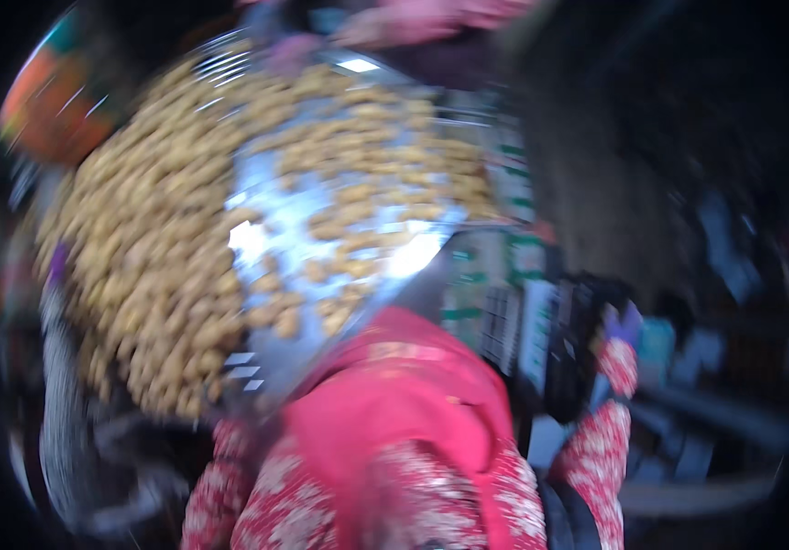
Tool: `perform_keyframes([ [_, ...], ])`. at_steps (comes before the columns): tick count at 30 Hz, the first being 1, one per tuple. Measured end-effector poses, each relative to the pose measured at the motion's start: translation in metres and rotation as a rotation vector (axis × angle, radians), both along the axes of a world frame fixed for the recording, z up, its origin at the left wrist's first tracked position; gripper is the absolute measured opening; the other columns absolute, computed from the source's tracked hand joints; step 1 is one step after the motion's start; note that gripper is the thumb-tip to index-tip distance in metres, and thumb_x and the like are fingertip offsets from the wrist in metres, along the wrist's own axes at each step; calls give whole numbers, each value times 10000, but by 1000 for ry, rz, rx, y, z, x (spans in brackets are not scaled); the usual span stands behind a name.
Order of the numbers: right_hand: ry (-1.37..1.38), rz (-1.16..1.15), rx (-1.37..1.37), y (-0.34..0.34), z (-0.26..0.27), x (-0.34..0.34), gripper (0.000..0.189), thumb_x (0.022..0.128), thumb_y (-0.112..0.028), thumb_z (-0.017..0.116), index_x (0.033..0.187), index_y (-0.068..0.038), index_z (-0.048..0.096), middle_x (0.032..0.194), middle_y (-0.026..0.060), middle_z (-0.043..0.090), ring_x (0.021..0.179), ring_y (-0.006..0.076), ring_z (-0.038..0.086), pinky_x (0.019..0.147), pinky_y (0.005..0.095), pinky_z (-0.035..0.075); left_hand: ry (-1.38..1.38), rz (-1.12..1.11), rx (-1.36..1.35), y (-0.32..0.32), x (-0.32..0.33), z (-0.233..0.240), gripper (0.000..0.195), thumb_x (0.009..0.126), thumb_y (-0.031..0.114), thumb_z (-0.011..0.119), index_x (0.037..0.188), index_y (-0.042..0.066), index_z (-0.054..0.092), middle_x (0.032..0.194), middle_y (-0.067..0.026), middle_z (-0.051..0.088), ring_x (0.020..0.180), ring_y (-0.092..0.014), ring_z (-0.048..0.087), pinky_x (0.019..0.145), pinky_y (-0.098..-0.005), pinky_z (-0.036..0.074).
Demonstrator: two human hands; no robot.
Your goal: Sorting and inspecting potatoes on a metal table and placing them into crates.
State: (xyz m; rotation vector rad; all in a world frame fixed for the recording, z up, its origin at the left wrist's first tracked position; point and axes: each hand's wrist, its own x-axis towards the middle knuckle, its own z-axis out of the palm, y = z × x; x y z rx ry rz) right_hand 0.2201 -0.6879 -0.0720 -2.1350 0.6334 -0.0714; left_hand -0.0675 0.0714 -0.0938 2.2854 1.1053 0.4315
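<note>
My right hand (621,326), in a purple glove, is out to the right beside a black plastic bag or liner (566,364). Blur hides whether it grips anything. The red patterned left sleeve (229,440) reaches to the near edge of the metal table; the left hand at its end is too dark and smeared to make out. In front of me, potatoes (161,227) are heaped on the table's left side. More potatoes (360,151) are spread thinly over the shiny metal tabletop (284,199).
Green-and-white crates or boxes (484,302) stand along the table's right side. Across from me is another person's pink sleeve (429,20). A second person's grey sleeve (61,385) and purple glove (58,265) are at the left. An orange-and-green container (58,103) sits far left.
</note>
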Motion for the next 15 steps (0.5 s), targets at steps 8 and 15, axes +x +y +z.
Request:
perform_keyframes([
  [8,-488,1153,170,421,24,49,296,854,-57,677,1150,-34,676,1136,132,675,1085,272,639,954,379,508,45,47,99,-7,-11,33,529,896,255,691,1334,26,502,1273,-219,605,1131,-398,611,959,-453,498],
  [15,-478,1828,-351,582,-16,68,408,754,-94,649,1161,-107,653,1162,171,630,1096,396,586,891,488,496,40,36,105,2,-3,42,549,859,272,716,1310,29,519,1113,-218,628,1018,-406,618,882,-483,503],
])
